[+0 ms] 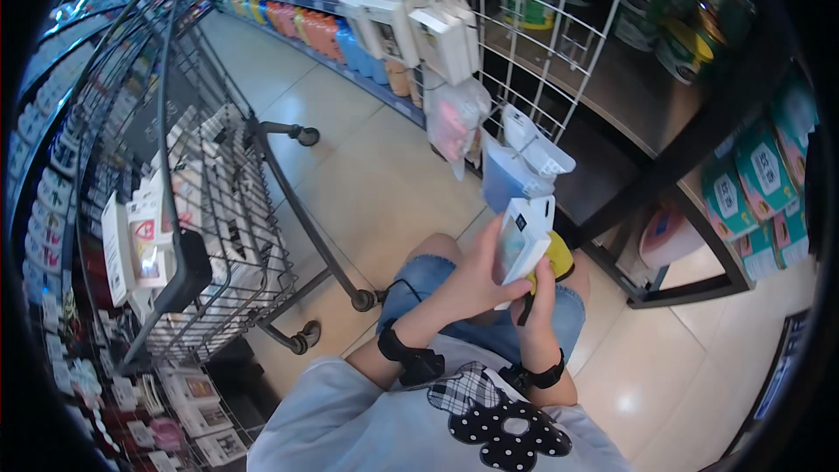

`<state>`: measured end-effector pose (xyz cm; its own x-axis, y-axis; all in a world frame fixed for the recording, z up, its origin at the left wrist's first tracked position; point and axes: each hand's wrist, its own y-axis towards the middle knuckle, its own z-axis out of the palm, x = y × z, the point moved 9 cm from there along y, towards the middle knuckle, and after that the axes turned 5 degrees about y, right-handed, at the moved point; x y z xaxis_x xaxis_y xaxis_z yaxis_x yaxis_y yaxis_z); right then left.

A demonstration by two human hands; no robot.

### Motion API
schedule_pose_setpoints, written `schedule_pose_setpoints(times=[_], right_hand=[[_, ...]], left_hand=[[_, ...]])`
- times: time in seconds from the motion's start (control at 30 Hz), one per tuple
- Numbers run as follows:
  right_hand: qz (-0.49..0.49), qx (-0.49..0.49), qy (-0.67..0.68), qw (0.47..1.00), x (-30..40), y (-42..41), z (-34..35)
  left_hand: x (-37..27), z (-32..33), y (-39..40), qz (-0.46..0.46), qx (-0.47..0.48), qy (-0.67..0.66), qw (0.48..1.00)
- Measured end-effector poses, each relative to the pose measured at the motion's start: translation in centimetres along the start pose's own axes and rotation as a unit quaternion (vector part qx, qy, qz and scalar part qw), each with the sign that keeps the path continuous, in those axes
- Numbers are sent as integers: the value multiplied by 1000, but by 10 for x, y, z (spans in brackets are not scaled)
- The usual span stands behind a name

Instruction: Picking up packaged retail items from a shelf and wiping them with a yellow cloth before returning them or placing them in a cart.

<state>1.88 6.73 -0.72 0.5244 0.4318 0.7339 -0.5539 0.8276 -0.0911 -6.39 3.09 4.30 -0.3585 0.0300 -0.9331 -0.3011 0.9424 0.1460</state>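
Note:
My left hand (473, 267) grips a white box (523, 242) with a clear window and a hang tab at its top end. The box is tilted in front of my knees. In my right hand (541, 295) is a yellow and black hand-held tool (562, 258), partly hidden behind the box; its exact kind cannot be told. The fingertips of my right hand are at the box's lower edge. Just beyond the box, bagged goods (514, 167) in clear plastic hang low on a white wire grid rack (557, 33).
At left stands a wire shopping cart (308, 206) on casters, heaped with white boxes (147, 246). More boxed packs (446, 36) hang on the rack. A black-framed shelf (662, 187) is at right, near teal packs (763, 170). Bottles (321, 33) line a far shelf.

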Motion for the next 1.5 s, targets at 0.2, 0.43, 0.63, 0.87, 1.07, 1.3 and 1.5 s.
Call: schedule_pose_setpoints(times=[0.2,0.43,0.63,0.87,1.07,1.3,1.5], right_hand=[[31,120,98,987,4,7,48],[122,225,85,963,-25,-12,63],[236,205,194,930,-18,-19,75],[253,217,190,923,-25,-30,72],[269,175,172,931,-35,-22,55],[221,105,380,892,-10,-17,42],[109,134,386,906,14,-18,24]], left_hand=[[-42,-34,-19,137,-161,72,975],[-140,-98,-74,310,-373,380,788],[-246,-192,-175,164,-636,557,508],[-283,-269,-182,-46,-614,716,329],[-243,-202,-124,299,-511,421,687],[-71,-197,91,100,-336,120,929],[23,-186,177,68,-352,169,918]])
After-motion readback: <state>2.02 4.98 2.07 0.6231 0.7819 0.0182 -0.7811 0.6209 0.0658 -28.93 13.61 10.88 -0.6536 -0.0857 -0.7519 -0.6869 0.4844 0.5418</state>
